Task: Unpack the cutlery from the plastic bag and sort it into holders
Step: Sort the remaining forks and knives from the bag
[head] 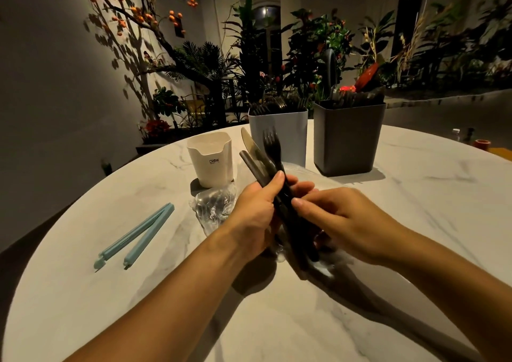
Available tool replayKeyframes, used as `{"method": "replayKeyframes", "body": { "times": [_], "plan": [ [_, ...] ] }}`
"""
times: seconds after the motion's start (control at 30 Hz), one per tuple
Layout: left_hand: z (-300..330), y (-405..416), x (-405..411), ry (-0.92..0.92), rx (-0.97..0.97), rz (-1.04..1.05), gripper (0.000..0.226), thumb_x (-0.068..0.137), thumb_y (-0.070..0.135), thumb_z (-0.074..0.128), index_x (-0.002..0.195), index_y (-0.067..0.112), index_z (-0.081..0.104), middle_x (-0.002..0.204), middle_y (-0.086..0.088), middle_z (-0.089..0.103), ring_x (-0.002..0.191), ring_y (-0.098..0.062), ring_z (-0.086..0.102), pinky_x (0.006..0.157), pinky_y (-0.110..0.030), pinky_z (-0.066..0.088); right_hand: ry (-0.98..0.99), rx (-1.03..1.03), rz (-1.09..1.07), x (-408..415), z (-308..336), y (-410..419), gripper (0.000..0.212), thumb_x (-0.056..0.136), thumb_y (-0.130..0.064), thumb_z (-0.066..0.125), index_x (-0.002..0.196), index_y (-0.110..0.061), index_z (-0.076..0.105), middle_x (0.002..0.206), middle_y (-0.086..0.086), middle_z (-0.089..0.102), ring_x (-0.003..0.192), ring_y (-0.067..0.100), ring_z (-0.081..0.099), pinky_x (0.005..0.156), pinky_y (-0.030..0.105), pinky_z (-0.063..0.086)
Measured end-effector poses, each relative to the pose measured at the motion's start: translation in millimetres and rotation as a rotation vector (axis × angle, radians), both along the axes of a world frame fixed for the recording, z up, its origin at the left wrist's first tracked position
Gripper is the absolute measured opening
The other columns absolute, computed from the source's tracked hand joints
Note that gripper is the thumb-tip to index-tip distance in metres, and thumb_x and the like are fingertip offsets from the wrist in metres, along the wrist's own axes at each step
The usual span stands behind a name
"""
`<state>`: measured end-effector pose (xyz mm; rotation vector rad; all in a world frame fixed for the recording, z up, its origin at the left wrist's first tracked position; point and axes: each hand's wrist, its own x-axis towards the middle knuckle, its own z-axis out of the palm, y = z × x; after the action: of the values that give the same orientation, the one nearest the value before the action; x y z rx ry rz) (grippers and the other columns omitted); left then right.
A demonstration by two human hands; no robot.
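The left hand (pixel 253 212) gripped a bundle of dark cutlery (pixel 273 167) above the middle of the white marbled tabletop (pixel 415 223), its fingers curled round the handles and its thumb laid along them. The bundle fanned up toward twelve o'clock: a black fork (pixel 271 147) stood highest, with a pale knife blade (pixel 249 144) and a grey handle (pixel 250 165) splayed off toward eleven o'clock. The right hand (pixel 340 220) met the bundle from three o'clock, thumb and fingertips pinching the dark handles just below the left thumb. Beneath both hands lay crumpled clear plastic bag (pixel 329 267), partly hidden by the wrists.

At ten o'clock from the hands, touching the tabletop, sat a second crinkled clear packet (pixel 213 206) with dim shapes inside; what it held could not be told. Just beyond it stood a small cream holder (pixel 212 158) lettered CRBW. At twelve o'clock stood a tall pale grey holder (pixel 288 134) with fork tines showing over its rim, and beside it, toward one o'clock, a dark grey holder (pixel 349 137) filled with dark cutlery. Well apart at nine o'clock lay a light blue bag clip (pixel 135 235), hinged open in a V. Potted plants (pixel 318 45) and a branch with orange fruit (pixel 138 9) stood behind the tabletop.
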<state>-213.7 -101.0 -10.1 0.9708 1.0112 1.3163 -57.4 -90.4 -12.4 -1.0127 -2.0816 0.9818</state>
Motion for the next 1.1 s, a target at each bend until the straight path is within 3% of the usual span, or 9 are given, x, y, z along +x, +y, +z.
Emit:
{"method": "replayKeyframes", "body": {
  "times": [0.1,0.17,0.23,0.37,0.5,0.67,0.73,0.9,1.1],
  "plan": [
    [-1.3,2.2,-1.4,-0.004,0.008,0.004,0.027,0.106,0.028,0.046,0.111,0.008,0.064,0.104,-0.012,0.076,0.097,-0.026,0.074,0.088,-0.040,0.059,0.058,0.260,-0.225,0.9,6.9,3.6,0.027,0.085,-0.051,0.047,0.085,-0.035,0.069,0.067,-0.016,0.066,0.066,0.005,0.066,0.055,0.015,0.052],
    [-1.3,4.0,-1.7,-0.052,0.008,-0.005,0.025,0.105,0.023,0.047,0.114,0.005,0.062,0.103,-0.012,0.076,0.095,-0.026,0.075,0.083,-0.037,0.061,0.072,0.359,-0.373,-3.3,10.4,15.1,0.027,0.093,-0.045,0.050,0.080,-0.029,0.067,0.067,-0.010,0.063,0.065,0.011,0.063,0.057,0.020,0.052],
    [-1.0,4.9,-3.1,-0.079,0.008,-0.027,0.024,0.104,0.020,0.049,0.118,0.005,0.061,0.103,-0.010,0.077,0.094,-0.025,0.075,0.077,-0.032,0.062,0.073,0.251,-0.387,-9.7,17.0,28.0,0.028,0.095,-0.044,0.054,0.090,-0.020,0.065,0.078,-0.004,0.064,0.073,0.012,0.062,0.060,0.022,0.050],
    [-4.3,5.3,-4.7,-0.038,0.029,-0.063,0.024,0.100,0.021,0.053,0.120,0.014,0.063,0.105,-0.005,0.077,0.094,-0.022,0.075,0.082,-0.036,0.061,0.217,-0.040,-0.228,-26.5,18.8,33.5,0.029,0.089,-0.044,0.064,0.099,-0.017,0.065,0.086,0.003,0.070,0.069,0.011,0.070,0.048,0.010,0.043],
    [-5.3,5.1,-1.1,-0.006,0.026,-0.085,0.026,0.101,0.018,0.053,0.124,0.014,0.064,0.106,-0.006,0.077,0.092,-0.021,0.075,0.076,-0.032,0.062,0.356,-0.060,-0.271,-22.8,4.9,30.0,0.020,0.088,-0.036,0.069,0.097,-0.018,0.068,0.087,0.004,0.069,0.069,0.003,0.068,0.048,0.008,0.044],
    [-6.2,4.9,4.3,0.005,0.008,-0.164,0.021,0.103,0.012,0.049,0.117,0.016,0.063,0.101,-0.004,0.077,0.087,-0.019,0.076,0.072,-0.027,0.061,0.386,-0.117,-0.291,-13.2,7.7,34.8,0.033,0.073,-0.043,0.073,0.093,-0.017,0.072,0.088,0.006,0.070,0.075,0.018,0.070,0.051,0.018,0.050],
    [-7.8,5.9,3.6,0.011,-0.005,-0.183,0.019,0.103,0.012,0.049,0.114,0.017,0.064,0.102,-0.004,0.077,0.090,-0.021,0.076,0.074,-0.028,0.061,0.367,-0.141,-0.266,-12.8,7.5,35.8,0.025,0.077,-0.036,0.073,0.091,-0.015,0.072,0.089,0.008,0.071,0.076,0.021,0.073,0.055,0.023,0.055],
    [-5.8,4.5,1.7,-0.033,-0.012,-0.231,0.020,0.104,0.014,0.047,0.115,0.014,0.064,0.101,-0.007,0.077,0.092,-0.024,0.075,0.077,-0.030,0.061,0.333,-0.115,-0.296,-3.1,5.5,36.2,0.006,0.087,-0.022,0.071,0.091,-0.017,0.071,0.090,0.004,0.070,0.070,0.013,0.069,0.046,0.013,0.044],
    [-2.3,-0.9,2.7,-0.007,0.025,-0.247,0.020,0.104,0.011,0.047,0.114,0.015,0.064,0.102,-0.005,0.077,0.091,-0.020,0.075,0.071,-0.026,0.060,0.420,-0.168,-0.261,-9.3,10.0,27.1,0.025,0.092,-0.031,0.063,0.098,-0.009,0.071,0.086,0.004,0.071,0.059,0.003,0.068,0.045,0.012,0.044]
  ]
}}
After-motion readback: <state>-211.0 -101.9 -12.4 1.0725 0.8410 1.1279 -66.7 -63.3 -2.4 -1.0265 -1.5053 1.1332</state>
